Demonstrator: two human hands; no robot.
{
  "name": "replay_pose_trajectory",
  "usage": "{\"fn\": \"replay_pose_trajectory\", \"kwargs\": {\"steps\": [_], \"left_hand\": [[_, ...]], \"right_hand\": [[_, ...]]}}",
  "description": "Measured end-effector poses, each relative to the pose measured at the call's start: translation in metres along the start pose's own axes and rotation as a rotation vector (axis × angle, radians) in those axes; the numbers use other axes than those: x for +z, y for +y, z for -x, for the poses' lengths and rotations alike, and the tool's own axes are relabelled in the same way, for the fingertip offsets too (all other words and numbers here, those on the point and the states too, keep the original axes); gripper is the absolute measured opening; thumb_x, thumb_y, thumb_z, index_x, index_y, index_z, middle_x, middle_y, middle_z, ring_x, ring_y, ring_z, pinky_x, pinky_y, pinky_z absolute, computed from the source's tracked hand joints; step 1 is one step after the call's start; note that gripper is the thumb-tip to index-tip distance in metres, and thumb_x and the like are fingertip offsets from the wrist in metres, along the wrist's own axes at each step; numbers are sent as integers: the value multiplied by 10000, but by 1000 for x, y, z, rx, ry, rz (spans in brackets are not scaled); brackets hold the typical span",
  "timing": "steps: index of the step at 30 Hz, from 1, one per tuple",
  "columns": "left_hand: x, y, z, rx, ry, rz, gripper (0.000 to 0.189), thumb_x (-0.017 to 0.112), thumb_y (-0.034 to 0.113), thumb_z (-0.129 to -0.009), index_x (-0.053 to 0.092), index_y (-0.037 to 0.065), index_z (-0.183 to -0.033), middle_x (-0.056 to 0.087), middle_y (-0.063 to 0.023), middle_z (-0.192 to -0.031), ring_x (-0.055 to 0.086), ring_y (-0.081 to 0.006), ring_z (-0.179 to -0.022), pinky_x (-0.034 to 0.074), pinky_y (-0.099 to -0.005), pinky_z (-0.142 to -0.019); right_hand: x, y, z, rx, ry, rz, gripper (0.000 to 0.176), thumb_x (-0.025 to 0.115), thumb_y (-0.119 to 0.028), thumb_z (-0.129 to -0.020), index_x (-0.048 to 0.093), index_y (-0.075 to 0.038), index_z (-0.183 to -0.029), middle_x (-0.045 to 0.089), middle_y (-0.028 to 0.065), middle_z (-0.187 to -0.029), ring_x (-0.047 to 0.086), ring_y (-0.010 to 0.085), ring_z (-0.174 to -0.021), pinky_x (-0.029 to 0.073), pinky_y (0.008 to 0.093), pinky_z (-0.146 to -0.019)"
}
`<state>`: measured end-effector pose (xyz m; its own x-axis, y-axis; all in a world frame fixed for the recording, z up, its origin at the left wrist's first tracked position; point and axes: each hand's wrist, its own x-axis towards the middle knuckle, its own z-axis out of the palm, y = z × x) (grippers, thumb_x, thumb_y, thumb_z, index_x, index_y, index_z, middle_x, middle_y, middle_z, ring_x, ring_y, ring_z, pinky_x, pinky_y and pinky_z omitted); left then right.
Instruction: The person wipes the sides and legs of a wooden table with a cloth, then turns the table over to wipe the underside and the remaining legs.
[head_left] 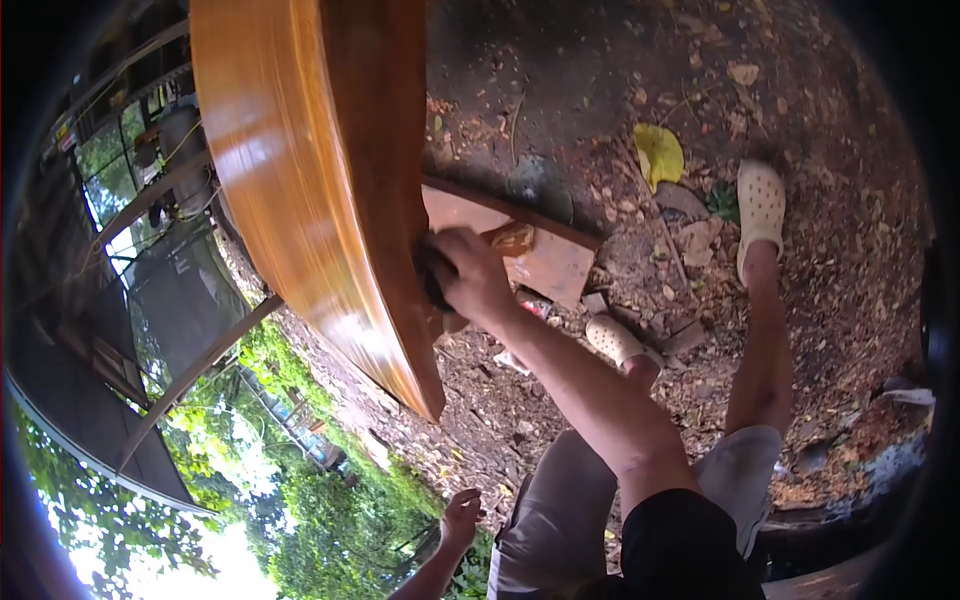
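Note:
A long, glossy, orange-brown varnished wooden piece (280, 160) with a curved face runs down from the top edge and tapers to a point. Against its darker, flat side face (375, 130), my right hand (468, 278) is closed round a dark pad (434, 275), pressed near the lower end. The pad is mostly hidden by the fingers. My left hand (460, 516) hangs apart from the wood, below the tapered tip, its fingers loosely bent and slightly apart, with nothing seen in it.
Brown boards (555, 262) lie on leaf-strewn ground beneath my right hand. My feet wear beige clogs (762, 205). A yellow leaf (658, 156) lies nearby. Bent poles and a dark sheet (185, 310) stand at the left, with green trees (330, 530) below them in view.

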<state>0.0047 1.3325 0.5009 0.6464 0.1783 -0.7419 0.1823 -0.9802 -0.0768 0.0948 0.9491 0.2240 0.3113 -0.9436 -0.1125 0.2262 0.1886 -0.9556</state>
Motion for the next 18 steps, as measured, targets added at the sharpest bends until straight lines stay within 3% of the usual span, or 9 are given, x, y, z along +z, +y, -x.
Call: {"fn": "replay_pose_trajectory", "kwargs": {"steps": [2,5,8,9,12,16,17,18], "left_hand": [[-1,-21,-4,-43,-16,18,295,648,209,-1009,665,58,-1262,739,-68,-1081,739,-152,-808,591,-282,-681],[-1,-32,0,-118,-18,-36,309,645,216,-1012,648,46,-1270,738,-70,-1085,742,-155,-818,584,-280,-677],[5,-57,0,-178,-72,68,331,648,237,-1011,643,44,-1280,738,-75,-1086,746,-160,-824,579,-277,-678],[7,-60,1,-155,-86,2,354,644,259,-1012,639,48,-1296,739,-76,-1089,747,-162,-827,576,-279,-678],[13,-65,5,-218,-127,-14,361,615,232,-1024,628,15,-1312,729,-119,-1110,741,-190,-816,586,-310,-699],[17,-53,10,-167,-133,0,375,609,249,-1031,620,8,-1319,727,-129,-1117,739,-188,-820,581,-308,-711],[16,-53,8,-168,-134,3,370,619,250,-1026,624,24,-1319,730,-113,-1114,739,-179,-820,580,-301,-702],[16,-56,9,-176,-134,8,365,630,252,-1022,628,40,-1319,732,-97,-1112,740,-170,-820,578,-293,-692]], "right_hand": [[4,-26,-18,-68,79,29,249,737,-17,-853,703,-40,-1099,676,146,-1009,697,336,-894,574,419,-773],[15,-1,36,-162,-66,75,238,728,-8,-857,700,-38,-1091,679,144,-1015,704,329,-868,581,416,-734],[10,17,56,70,-82,43,262,725,3,-838,694,-44,-1095,675,145,-1039,697,340,-897,583,424,-743],[18,15,52,205,11,-9,255,714,6,-842,693,-53,-1089,674,145,-1039,693,352,-905,581,437,-755],[37,3,76,79,89,119,228,710,-1,-856,695,-59,-1076,675,144,-1017,695,358,-896,579,433,-768],[41,9,128,341,-75,-59,232,719,4,-859,689,-65,-1078,684,140,-1108,699,363,-918,582,419,-792],[45,10,132,427,-23,-47,227,714,8,-863,699,-71,-1076,696,134,-1112,705,356,-930,586,418,-781],[50,7,134,378,-2,-36,226,713,5,-865,702,-74,-1076,701,134,-1091,708,353,-936,587,415,-780]]}}
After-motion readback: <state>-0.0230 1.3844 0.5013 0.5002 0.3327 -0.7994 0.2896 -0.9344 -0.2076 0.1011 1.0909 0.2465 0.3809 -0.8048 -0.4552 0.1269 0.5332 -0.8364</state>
